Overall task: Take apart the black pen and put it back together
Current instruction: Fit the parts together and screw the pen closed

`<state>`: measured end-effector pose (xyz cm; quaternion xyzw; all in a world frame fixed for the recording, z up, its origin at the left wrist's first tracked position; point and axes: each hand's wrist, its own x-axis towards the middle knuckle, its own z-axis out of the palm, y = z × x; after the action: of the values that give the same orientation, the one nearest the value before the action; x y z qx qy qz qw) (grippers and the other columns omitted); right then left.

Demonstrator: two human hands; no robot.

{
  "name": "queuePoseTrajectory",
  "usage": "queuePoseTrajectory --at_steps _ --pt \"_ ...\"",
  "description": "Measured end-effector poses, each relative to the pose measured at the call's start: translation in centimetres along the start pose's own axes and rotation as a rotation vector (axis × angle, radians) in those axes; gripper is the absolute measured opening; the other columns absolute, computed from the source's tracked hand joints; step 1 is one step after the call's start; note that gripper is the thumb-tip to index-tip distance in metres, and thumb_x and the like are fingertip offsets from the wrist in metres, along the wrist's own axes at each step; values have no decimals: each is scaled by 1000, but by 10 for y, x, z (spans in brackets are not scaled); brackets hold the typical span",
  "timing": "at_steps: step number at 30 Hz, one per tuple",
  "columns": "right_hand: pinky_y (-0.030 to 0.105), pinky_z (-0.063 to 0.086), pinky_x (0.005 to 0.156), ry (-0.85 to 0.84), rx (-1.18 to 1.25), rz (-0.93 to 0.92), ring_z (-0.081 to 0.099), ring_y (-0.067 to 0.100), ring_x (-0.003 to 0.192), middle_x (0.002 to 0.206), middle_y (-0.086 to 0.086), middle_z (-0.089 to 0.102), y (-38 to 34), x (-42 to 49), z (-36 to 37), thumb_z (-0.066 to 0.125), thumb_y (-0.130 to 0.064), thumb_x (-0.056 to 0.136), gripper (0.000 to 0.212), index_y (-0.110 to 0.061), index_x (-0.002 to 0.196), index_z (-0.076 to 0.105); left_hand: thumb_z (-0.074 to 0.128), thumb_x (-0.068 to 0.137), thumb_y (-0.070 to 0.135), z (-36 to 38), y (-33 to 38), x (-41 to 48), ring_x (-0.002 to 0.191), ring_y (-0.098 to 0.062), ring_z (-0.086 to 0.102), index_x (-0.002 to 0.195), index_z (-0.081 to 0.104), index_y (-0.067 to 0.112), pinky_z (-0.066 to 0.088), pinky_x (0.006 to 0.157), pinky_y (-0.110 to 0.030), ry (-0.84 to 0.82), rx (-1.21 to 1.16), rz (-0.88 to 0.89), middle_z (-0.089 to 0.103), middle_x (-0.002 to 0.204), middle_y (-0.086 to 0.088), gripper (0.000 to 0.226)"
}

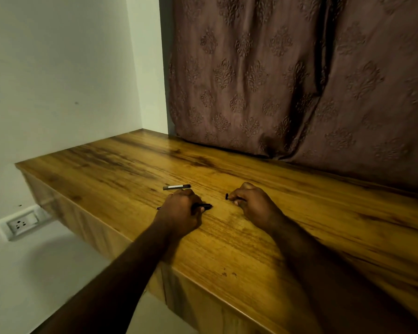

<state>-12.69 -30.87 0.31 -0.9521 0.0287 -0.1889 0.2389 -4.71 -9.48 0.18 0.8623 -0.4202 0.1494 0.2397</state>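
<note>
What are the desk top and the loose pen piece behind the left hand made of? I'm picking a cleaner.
The desk top looks like wood or wood-look laminate with a semi-gloss finish: streaky brown grain, soft sheen near the curtain. The loose pen piece seems dark smooth plastic with a pale band; too small to be sure. The curtain appears to be embossed woven fabric.

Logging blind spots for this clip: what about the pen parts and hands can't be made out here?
All in the head view:
- Pen body: the left hand covers its middle; only the ends show.
- Small black piece at the right hand: too small to identify.
- Right-hand grip: curled fingers hide what else it holds.
- Grey piece on the desk: its marking is too small to read.
</note>
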Motion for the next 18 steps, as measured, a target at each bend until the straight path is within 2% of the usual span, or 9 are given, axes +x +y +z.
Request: queuePoseTrajectory --at_steps 3,4,11,18 --pt "32 49 83 -10 -46 -26 60 21 100 102 6 58 -1 0 2 58 -7 92 23 -15 111 70 52 77 33 0 1 -1 90 -27 62 98 71 14 51 78 -39 -11 9 -7 69 96 -8 35" --pt "34 50 84 -9 -62 -37 60 21 99 102 6 58 -1 -1 2 57 -7 93 23 -15 110 70 51 77 34 0 1 -1 90 -27 62 99 71 14 51 78 -40 -14 12 -8 69 96 -8 35" --pt "34 50 80 -5 -88 -78 59 20 95 98 2 55 -3 -1 2 57 -5 92 22 -13 107 70 49 77 35 -1 2 -1 89 -25 61 98 70 15 50 77 -37 -23 21 -9 69 94 -6 36" --pt "26 44 73 -10 -91 -72 57 20 91 98 5 55 -1 0 5 56 -3 92 17 -13 98 69 51 77 34 0 1 0 84 -26 61 93 71 15 49 72 -37 -3 13 20 69 88 -7 31"
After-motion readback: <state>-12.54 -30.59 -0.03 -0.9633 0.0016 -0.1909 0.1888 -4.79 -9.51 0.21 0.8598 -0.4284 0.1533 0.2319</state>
